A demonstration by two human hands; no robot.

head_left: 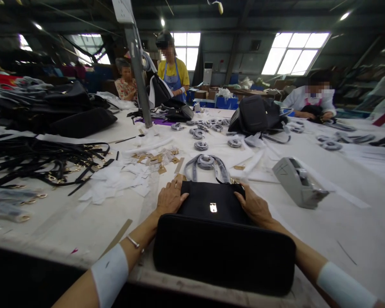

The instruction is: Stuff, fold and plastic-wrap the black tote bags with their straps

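A black handbag (pixel 199 201) lies on the table in front of me, its flat base turned toward me and a shiny metal clasp (pixel 213 208) on its front panel. My left hand (pixel 171 197) grips the bag's upper left edge, thumb on the front and fingers at the side. At the upper right edge, my right hand (pixel 255 204) grips it the same way, its fingertips partly hidden behind the bag. Beyond the bag's top, wrapped grey handles (pixel 223 167) arch over the table, with a coiled, wrapped strap (pixel 205 161) between them.
A grey tape dispenser (pixel 300 182) stands to the right. Leftward lie white paper pieces (pixel 107 179), black straps with gold clips (pixel 57 167) and piled black bags (pixel 80 111). A metal post (pixel 137 72) rises behind. Across the table, a person in a blue apron (pixel 173 79) handles a bag.
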